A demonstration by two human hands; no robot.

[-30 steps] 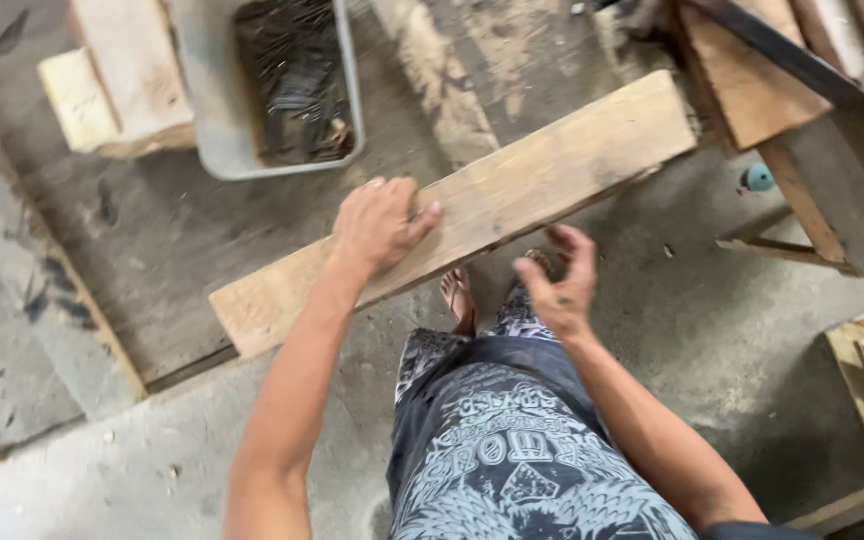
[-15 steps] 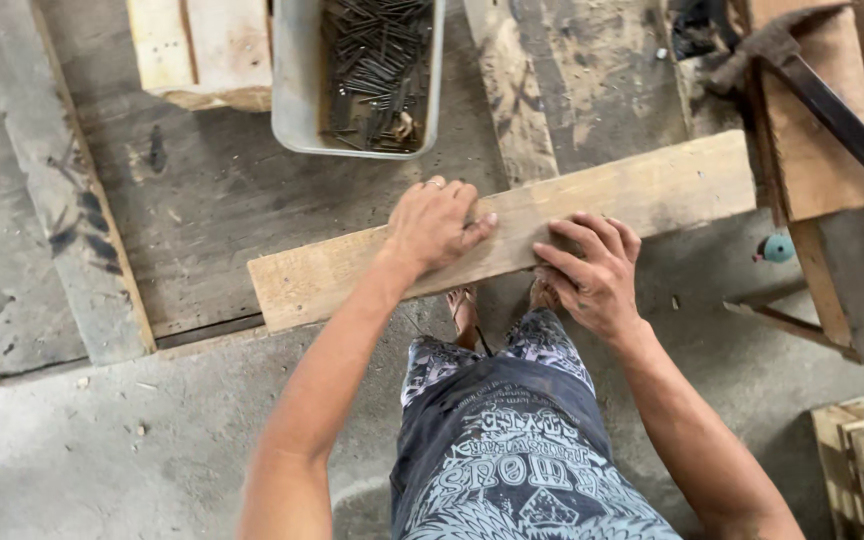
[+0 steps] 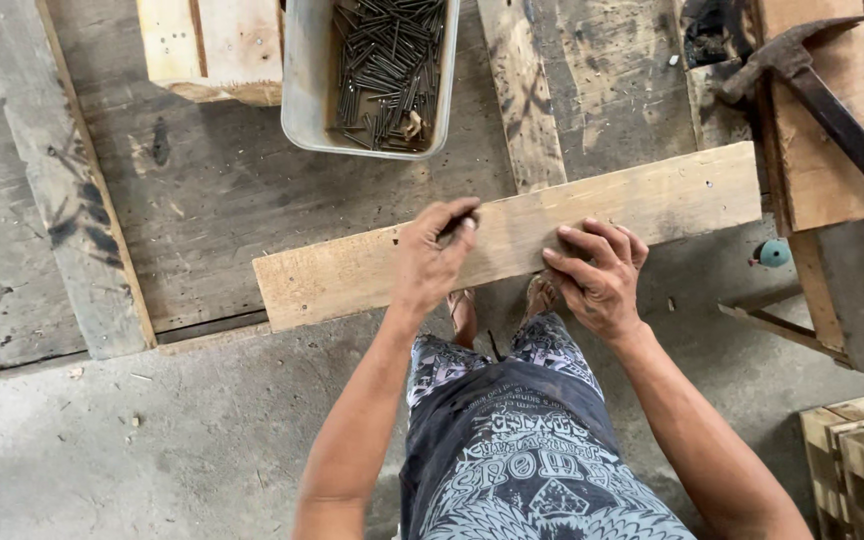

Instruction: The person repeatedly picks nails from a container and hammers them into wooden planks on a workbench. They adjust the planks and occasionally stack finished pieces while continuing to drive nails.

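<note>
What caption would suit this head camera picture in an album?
Both hands, left hand and right hand, rest on a wooden plank near a tray of nails and a hammer.

Single head camera looks steeply down, close over the plank (image 3: 512,235)
</note>
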